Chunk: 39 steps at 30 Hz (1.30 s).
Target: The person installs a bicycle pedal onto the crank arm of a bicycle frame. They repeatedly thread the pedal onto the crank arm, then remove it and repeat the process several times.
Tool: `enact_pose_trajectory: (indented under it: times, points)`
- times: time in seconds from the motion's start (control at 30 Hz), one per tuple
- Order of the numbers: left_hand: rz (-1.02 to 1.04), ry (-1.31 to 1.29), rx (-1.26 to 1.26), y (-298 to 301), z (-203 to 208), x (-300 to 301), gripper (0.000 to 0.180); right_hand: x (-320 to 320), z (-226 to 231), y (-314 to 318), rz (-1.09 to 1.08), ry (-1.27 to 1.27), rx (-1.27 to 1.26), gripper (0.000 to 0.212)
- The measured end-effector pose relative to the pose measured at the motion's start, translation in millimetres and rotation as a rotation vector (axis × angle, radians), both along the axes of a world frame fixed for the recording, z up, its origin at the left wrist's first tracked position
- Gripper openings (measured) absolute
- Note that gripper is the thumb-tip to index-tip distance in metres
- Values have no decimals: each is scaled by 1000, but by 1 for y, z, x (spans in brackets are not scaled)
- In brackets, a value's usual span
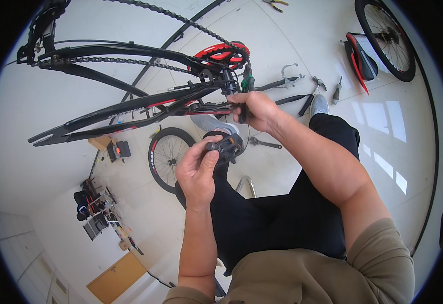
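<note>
A person's left hand (197,175) holds a blocky black bicycle pedal with an orange reflector (229,147), thumb and forefinger closed on its dark, rounded end. The pedal is tilted, raised above the glossy pale tiled floor (378,177) and in front of the left knee.

The right hand (254,111) is at a black bicycle frame with red accents and pale lettering (125,108). Its fingers are bent and close together against the black crank area; exactly what they enclose is partly hidden, so a firm grip cannot be told. The frame spans the upper left above the floor, its two-pronged end pointing left. A dark metal roller chain (125,62) runs to a red and black toothed chainring (224,54), just beyond the right hand, with a green-handled tool (248,78) beside it.

Near the floor's left edge stand a brown cardboard box (99,142) and, beside it, a dark hard-sided case (123,149); their contents are too small to make out. Nearer the person, a black-tyred spoked wheel (153,157) and a dark metal crank arm (265,144) lie apart. Toward the right edge are a grey-handled screwdriver (337,91) and another black-tyred wheel (411,63).
</note>
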<state>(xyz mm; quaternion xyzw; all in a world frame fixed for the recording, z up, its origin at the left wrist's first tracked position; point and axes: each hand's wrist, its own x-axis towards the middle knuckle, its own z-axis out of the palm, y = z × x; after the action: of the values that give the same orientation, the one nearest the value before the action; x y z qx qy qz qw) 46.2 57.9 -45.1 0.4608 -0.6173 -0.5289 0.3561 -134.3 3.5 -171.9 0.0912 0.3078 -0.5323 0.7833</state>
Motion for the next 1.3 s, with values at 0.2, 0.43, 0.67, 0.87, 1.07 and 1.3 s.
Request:
enact_pose_trajectory:
  times: [0.2,0.43,0.67,0.87,1.07,1.3]
  points:
    - [-106,-148,-292,0,6,-3,21,1,1,0,-8,8,-10,11]
    - [-10,1,-58,2,1,-7,20,0,-1,1,-13,-9,-6,10]
    - [141,-26,491,4,-79,-1,16,0,3,-2,-32,3,50,13]
    - [142,-415,769,29,-219,-4,15,3,6,-1,-70,3,69,13]
    - [91,-438,914,66,-296,-13,35,-2,20,4,-29,43,186,18]
    - [-97,-115,1047,73,-355,-1,48,4,22,4,-76,85,207,17]
